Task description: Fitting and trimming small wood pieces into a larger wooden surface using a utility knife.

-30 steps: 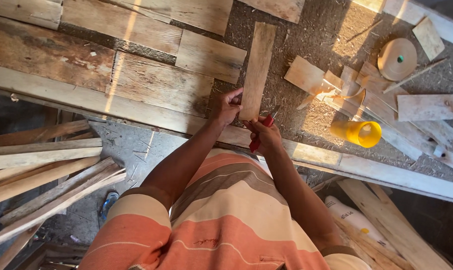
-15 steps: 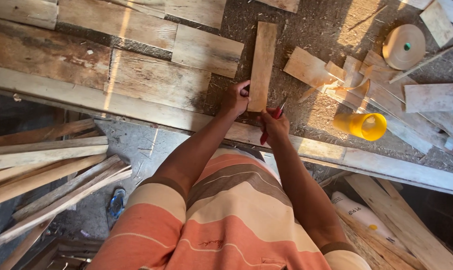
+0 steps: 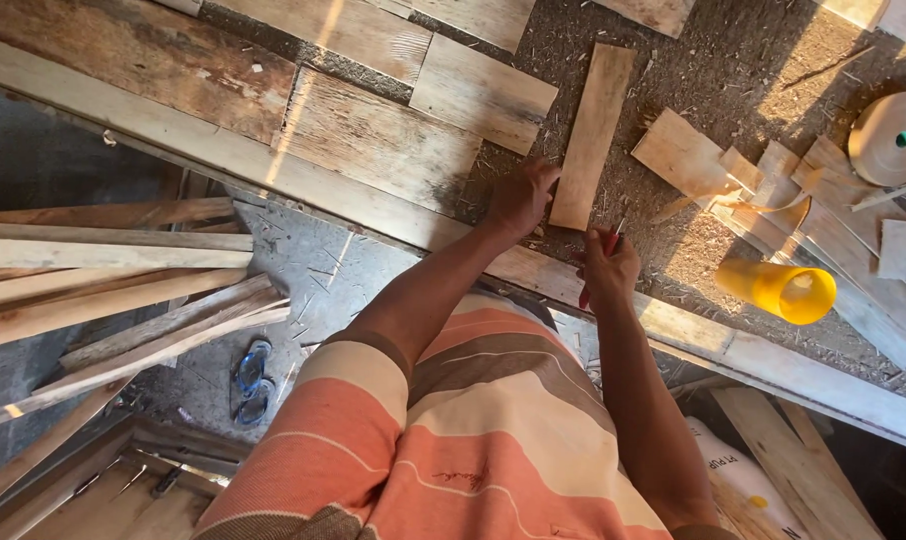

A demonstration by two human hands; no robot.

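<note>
The workbench (image 3: 393,150) is seen from above, patched with old boards and strewn with sawdust, its long front rail (image 3: 273,165) running down toward the right. Past that front edge, on the left, a stack of long timbers (image 3: 103,290) is laid on the floor, with a pair of blue sandals (image 3: 252,380) just beside their ends. A white sack (image 3: 738,475) is glimpsed under the bench at the lower right.

On the bench, a heap of offcuts (image 3: 773,185) is spread along the right side, topped near the far right corner by a round tan reel (image 3: 888,135). A yellow cylinder (image 3: 778,288) is laid on its side close to the front edge, its open end turned to the right.

The narrow plank (image 3: 593,130) is laid lengthwise in the middle of the bench, running from the far edge toward the front rail. Its near end is pinned by the left hand (image 3: 521,198), fingers curled and pressed against the left corner of the wood.

Just right of that end, the right hand (image 3: 609,268) is closed around a red pencil (image 3: 601,262), the tip pointed up toward the plank's near end. Whether the tip is touching the wood cannot be told.
</note>
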